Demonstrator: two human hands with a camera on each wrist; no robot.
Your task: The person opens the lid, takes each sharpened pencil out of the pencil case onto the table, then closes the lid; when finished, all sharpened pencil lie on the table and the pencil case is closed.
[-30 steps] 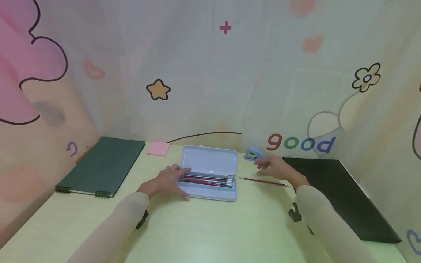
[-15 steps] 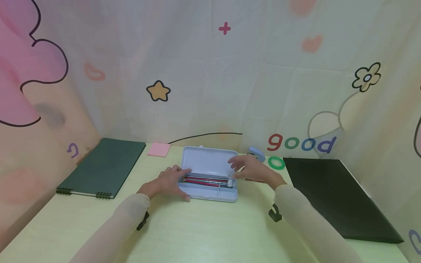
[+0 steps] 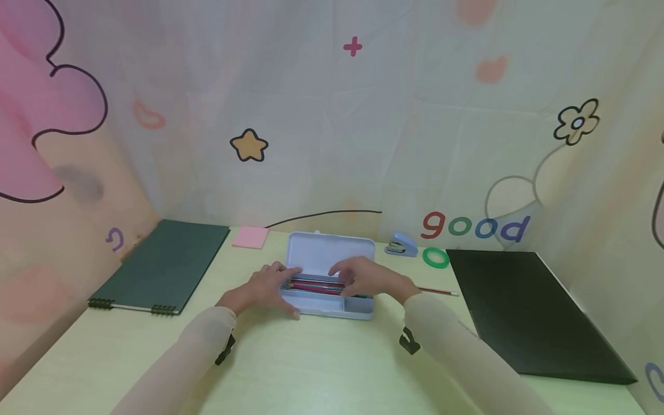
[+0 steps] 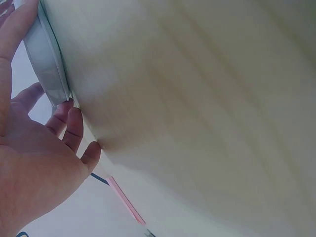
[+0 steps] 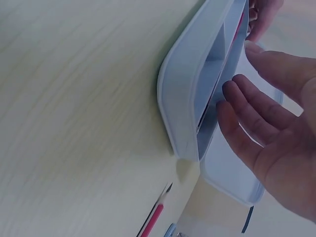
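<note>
A pale blue pencil case (image 3: 321, 308) lies on the table with its lid raised at the back. Several pencils (image 3: 311, 286) lie in its rear compartment. My left hand (image 3: 261, 288) holds the case's left end, thumb at the front and fingers around the end. Over the right half of the case hovers my right hand (image 3: 369, 275), fingers loosely bent above the pencils. The right wrist view shows nothing between its thumb and fingers. A single red pencil (image 3: 439, 291) lies on the table right of the case, partly hidden behind the right wrist.
A blue stapler (image 3: 402, 245) and a green ring (image 3: 434, 266) stand behind, to the right. At the right lies a black flat folder (image 3: 534, 311). A dark green spiral notebook (image 3: 166, 259) and pink sticky notes (image 3: 251, 237) are at the left. A printed curtain hangs behind.
My right hand has moved left, from above the loose pencil to over the case. The stapler and green ring have come into fuller view. My left hand stays on the case.
</note>
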